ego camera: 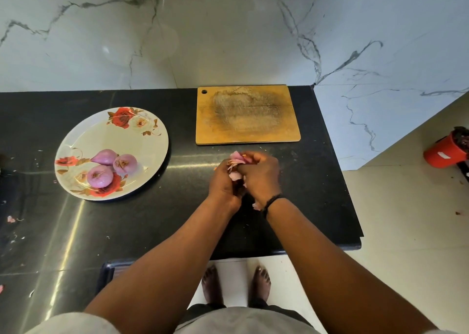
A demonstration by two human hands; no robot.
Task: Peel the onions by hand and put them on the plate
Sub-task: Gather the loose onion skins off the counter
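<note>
Your left hand (223,178) and right hand (258,173) are both curled round 1 onion (237,167) at centre frame, over the bench (152,219), loose skin sticking out between them. 3 peeled onions (111,166) sit on the plate (152,130) at left. Slick skin could let it slip and roll off the near edge.
</note>
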